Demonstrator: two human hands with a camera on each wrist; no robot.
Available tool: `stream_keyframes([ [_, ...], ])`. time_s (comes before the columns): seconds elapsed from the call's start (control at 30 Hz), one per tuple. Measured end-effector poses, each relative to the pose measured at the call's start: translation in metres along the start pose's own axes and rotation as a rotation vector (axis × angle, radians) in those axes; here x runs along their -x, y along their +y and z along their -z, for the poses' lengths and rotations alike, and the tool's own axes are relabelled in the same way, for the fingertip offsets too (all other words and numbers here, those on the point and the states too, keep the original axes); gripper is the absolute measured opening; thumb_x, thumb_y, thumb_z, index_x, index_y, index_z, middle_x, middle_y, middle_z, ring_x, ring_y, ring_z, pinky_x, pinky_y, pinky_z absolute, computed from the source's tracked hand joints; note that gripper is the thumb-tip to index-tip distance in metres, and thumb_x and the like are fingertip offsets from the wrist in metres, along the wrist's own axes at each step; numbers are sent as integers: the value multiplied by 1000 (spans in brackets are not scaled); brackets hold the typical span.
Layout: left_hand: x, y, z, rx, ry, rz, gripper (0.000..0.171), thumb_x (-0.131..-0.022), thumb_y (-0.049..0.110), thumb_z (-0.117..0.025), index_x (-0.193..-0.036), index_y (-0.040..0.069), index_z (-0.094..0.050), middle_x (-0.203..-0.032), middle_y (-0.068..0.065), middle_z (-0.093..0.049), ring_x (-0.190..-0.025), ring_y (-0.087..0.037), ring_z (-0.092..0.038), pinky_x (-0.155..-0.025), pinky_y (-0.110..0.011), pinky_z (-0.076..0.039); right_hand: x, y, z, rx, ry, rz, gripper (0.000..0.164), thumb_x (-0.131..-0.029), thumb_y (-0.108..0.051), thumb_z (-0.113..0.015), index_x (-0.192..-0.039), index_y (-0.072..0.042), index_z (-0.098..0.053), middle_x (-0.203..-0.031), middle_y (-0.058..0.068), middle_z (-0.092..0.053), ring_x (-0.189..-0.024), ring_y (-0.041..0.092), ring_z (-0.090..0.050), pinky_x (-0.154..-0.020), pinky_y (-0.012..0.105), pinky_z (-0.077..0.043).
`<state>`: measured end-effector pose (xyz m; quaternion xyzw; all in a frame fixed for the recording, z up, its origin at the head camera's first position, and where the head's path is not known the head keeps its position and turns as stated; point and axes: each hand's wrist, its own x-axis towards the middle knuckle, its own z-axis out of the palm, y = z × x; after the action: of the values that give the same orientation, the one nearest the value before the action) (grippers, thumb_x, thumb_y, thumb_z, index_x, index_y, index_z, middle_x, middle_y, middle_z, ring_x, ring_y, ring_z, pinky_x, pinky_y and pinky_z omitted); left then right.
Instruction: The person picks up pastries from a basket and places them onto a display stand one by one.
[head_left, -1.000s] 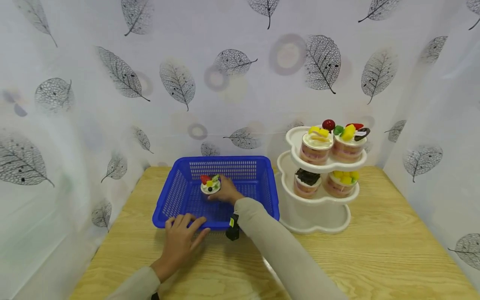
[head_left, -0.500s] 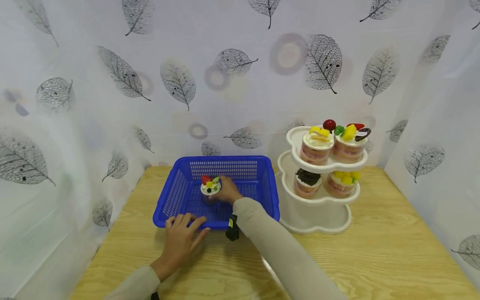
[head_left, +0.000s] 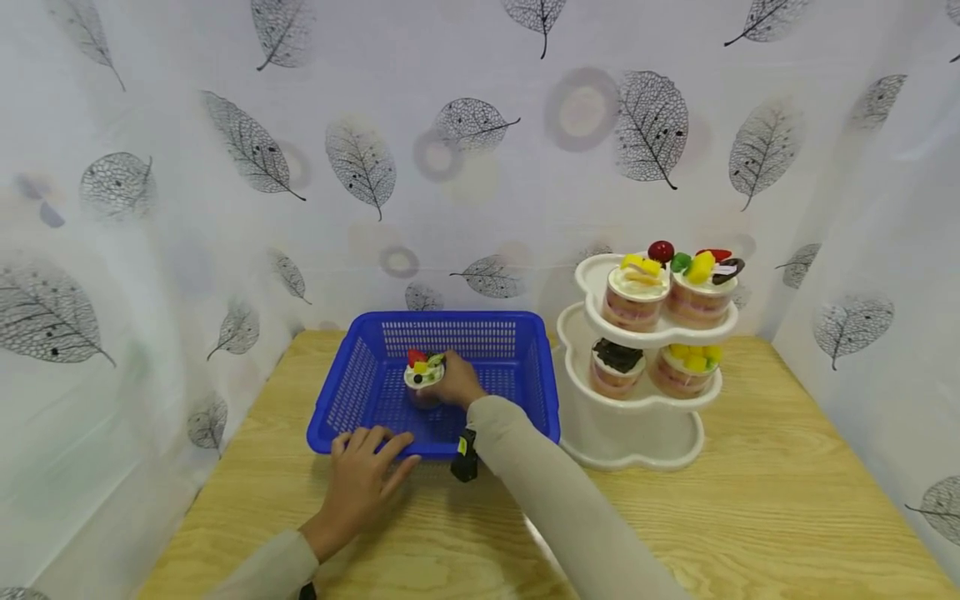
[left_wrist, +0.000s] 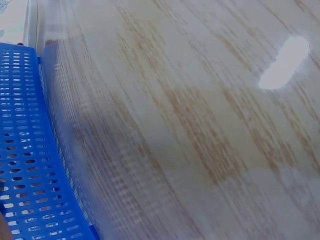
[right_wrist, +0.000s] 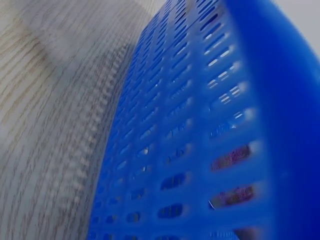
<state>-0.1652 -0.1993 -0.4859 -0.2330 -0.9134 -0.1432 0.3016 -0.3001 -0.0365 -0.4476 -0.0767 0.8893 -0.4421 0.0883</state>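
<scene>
In the head view a blue plastic basket [head_left: 536, 375] with slotted walls stands on the wooden table. My right hand [head_left: 459, 382] reaches into it and grips a small dessert cup [head_left: 423, 379] from the right side. White cream, a red strawberry piece, a yellow cube, a dark berry and green slices top the cup. My left hand [head_left: 363, 467] rests on the basket's front rim with fingers spread over it and the thumb outside. In the left wrist view, skin shows only at the lower left edge beside the basket wall [left_wrist: 35, 175]. The right wrist view is mostly basket wall [right_wrist: 165, 130].
Right of the basket stands a white three-tier stand [head_left: 637, 457] with lobed trays. Several dessert cups, such as one with dark chocolate topping [head_left: 617, 367] and one with yellow pieces on cream [head_left: 637, 296], sit on its upper two tiers. A leaf-printed curtain [head_left: 480, 208] hangs behind.
More of the dessert cup's side shows now, and the right hand's thumb no longer shows in front of it. The left hand stays on the rim. The head view has shifted slightly.
</scene>
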Motion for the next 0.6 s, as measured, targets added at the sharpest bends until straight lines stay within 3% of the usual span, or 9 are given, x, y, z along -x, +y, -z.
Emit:
stream_keyframes([
  [0.23,-2,1,0,-10,-9,14,30,-91,47,-59,-106,23,-69,-91,1,-61,-85,-21,-53,-82,-52,-31,7,-9,8,-16,25,20,70,-68,-21,-88,-123,3,-53,-115,18,-62,-105,31,-59,-94,42,-45],
  [0.6,-2,1,-1,2,34,-5,31,-90,46,-60,-104,20,-69,-89,0,-62,-82,-22,-53,-79,-52,-32,28,-29,35,-31,7,97,67,-70,-28,-86,-123,-4,-53,-116,11,-61,-103,25,-59,-91,38,-47],
])
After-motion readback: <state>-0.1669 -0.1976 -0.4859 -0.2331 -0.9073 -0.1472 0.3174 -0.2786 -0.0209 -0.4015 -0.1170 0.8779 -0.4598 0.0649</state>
